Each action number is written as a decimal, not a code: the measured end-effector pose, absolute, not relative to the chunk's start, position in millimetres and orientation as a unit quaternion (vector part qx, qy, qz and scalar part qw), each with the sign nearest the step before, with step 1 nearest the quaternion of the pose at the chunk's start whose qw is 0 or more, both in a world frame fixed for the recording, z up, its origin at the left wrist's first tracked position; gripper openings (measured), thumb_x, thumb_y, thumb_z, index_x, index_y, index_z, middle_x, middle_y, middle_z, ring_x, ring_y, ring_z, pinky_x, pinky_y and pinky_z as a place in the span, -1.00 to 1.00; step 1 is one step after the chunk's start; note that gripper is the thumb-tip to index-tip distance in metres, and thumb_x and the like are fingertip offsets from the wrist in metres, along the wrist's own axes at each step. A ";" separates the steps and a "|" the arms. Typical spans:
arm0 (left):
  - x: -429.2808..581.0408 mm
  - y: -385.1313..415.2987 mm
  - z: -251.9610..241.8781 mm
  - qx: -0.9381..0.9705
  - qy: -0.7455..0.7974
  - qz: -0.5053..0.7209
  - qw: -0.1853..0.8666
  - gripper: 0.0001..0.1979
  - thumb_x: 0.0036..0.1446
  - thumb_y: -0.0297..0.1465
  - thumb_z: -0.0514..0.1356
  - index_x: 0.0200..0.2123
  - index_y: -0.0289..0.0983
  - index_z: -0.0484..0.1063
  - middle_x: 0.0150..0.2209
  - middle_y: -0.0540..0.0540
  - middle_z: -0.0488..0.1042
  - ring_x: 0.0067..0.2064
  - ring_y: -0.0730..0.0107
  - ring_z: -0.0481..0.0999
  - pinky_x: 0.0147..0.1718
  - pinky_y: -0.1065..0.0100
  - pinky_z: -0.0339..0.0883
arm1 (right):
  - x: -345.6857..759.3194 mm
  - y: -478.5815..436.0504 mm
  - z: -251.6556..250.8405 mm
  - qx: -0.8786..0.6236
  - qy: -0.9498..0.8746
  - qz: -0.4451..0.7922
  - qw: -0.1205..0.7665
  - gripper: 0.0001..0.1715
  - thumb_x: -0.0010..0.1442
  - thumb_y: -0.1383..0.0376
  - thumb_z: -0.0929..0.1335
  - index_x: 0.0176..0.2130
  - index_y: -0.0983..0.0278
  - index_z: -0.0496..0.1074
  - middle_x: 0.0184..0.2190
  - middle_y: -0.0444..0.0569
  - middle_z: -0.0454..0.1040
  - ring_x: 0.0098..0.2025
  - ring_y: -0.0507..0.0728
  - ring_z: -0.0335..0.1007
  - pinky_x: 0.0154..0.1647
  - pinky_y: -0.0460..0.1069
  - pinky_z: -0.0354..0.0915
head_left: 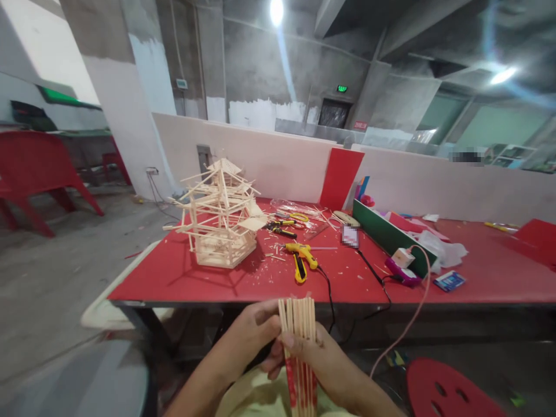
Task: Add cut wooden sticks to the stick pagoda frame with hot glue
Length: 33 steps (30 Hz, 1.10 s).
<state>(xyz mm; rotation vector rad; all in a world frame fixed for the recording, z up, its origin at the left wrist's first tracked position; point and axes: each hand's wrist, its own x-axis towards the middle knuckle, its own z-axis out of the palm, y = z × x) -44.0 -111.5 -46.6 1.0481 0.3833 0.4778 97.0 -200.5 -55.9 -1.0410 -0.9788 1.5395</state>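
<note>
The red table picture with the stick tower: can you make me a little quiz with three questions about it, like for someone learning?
1. Which hand's thumb lies across the front of the sticks?
2. In the picture, on which side of the glue gun is the stick tower: a) left, b) right?
3. True or false: the glue gun is blue.

Key: 1. The right hand. 2. a. 3. False, it's yellow.

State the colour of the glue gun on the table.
The glue gun is yellow, clearest in the head view.

Bare concrete wall point(269, 58), patchy white paint point(264, 112), red-topped table point(174, 284), red chair point(39, 162), grey floor point(35, 278), lit lamp point(277, 11)
</note>
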 end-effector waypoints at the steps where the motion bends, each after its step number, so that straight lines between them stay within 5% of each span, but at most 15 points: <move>1: -36.8 -112.7 -42.7 0.484 0.170 0.193 0.837 -0.40 0.00 0.00 0.31 -0.05 -0.36 0.55 -0.71 0.13 0.30 -0.77 0.58 0.14 -0.65 0.41 0.26 | 94.3 -201.2 -58.3 -0.412 -0.411 0.646 0.494 -0.41 0.10 -0.11 0.42 -0.27 0.39 0.50 -0.46 0.05 0.53 -0.39 0.15 0.53 -0.24 0.08 0.40; 5: -8.3 -120.2 -26.0 0.464 0.151 0.179 0.854 -0.60 0.09 -0.12 0.29 -0.27 -0.38 0.60 -0.37 -0.22 0.62 -0.49 0.39 0.52 -0.46 0.40 0.38 | 92.9 -206.6 -59.3 -0.426 -0.427 0.633 0.485 -0.37 0.08 -0.15 0.42 -0.15 0.32 0.47 -0.37 0.04 0.54 -0.29 0.20 0.54 -0.11 0.18 0.40; 9: -4.6 -130.9 -20.1 0.449 0.135 0.193 0.862 -0.63 0.11 -0.15 0.26 -0.44 -0.39 0.57 -0.48 -0.26 0.62 -0.46 0.27 0.58 -0.44 0.36 0.40 | 105.6 -219.3 -54.5 -0.444 -0.442 0.650 0.429 -0.36 0.05 -0.10 0.45 -0.02 0.22 0.42 -0.19 0.01 0.53 -0.13 0.18 0.50 0.04 0.16 0.33; 14: -13.4 -148.2 -37.1 0.438 0.145 0.206 0.863 -0.62 0.04 -0.14 0.30 -0.38 -0.41 0.61 -0.35 -0.31 0.65 -0.42 0.22 0.60 -0.38 0.29 0.42 | 154.8 -231.9 -37.3 -0.507 -0.571 0.579 0.286 -0.67 -0.07 0.22 0.50 -0.23 0.20 0.54 -0.22 -0.08 0.53 -0.11 0.19 0.44 0.03 0.09 0.32; 17: -14.2 -154.0 -50.0 0.440 0.178 0.220 0.852 -0.60 0.06 -0.12 0.27 -0.37 -0.40 0.60 -0.28 -0.33 0.65 -0.39 0.22 0.60 -0.38 0.28 0.42 | 184.7 -230.6 -21.4 -0.527 -0.633 0.489 0.287 -0.57 -0.04 0.32 0.47 -0.09 0.21 0.56 -0.05 -0.01 0.52 0.06 0.27 0.37 0.17 0.14 0.20; 20: -13.2 -155.7 -58.1 0.426 0.200 0.208 0.857 -0.62 0.06 -0.12 0.27 -0.36 -0.38 0.57 -0.32 -0.31 0.65 -0.40 0.20 0.60 -0.42 0.28 0.42 | 185.4 -219.0 -11.5 -0.557 -0.594 0.432 0.389 -0.43 0.12 0.15 0.42 0.12 0.21 0.45 0.08 0.04 0.47 0.19 0.29 0.28 0.25 0.17 0.10; 24: -11.1 -155.0 -59.4 0.437 0.194 0.204 0.854 -0.61 0.03 -0.13 0.30 -0.34 -0.41 0.55 -0.37 -0.33 0.63 -0.41 0.16 0.61 -0.38 0.24 0.43 | 148.6 -194.7 -13.7 -0.594 -0.478 0.400 0.509 -0.52 0.15 -0.05 0.40 -0.23 0.30 0.57 -0.29 -0.01 0.58 -0.24 0.13 0.48 -0.14 0.00 0.36; 28: -12.4 -154.2 -57.1 0.433 0.215 0.270 0.833 -0.63 0.00 -0.16 0.34 -0.30 -0.38 0.53 -0.42 -0.23 0.61 -0.44 0.18 0.59 -0.40 0.24 0.42 | 120.0 -188.3 -28.0 -0.600 -0.449 0.433 0.500 -0.47 0.10 -0.12 0.41 -0.42 0.31 0.44 -0.71 -0.25 0.27 -0.74 -0.08 0.09 -0.72 -0.15 0.08; 33: -12.3 -155.6 -56.0 0.427 0.202 0.257 0.843 -0.59 -0.05 -0.15 0.37 -0.25 -0.37 0.54 -0.47 -0.19 0.59 -0.46 0.15 0.59 -0.47 0.27 0.40 | 120.0 -200.8 -39.6 -0.596 -0.433 0.478 0.479 -0.45 0.01 -0.14 0.44 -0.42 0.29 0.36 -0.66 -0.25 0.31 -0.79 -0.09 0.06 -0.81 -0.16 0.01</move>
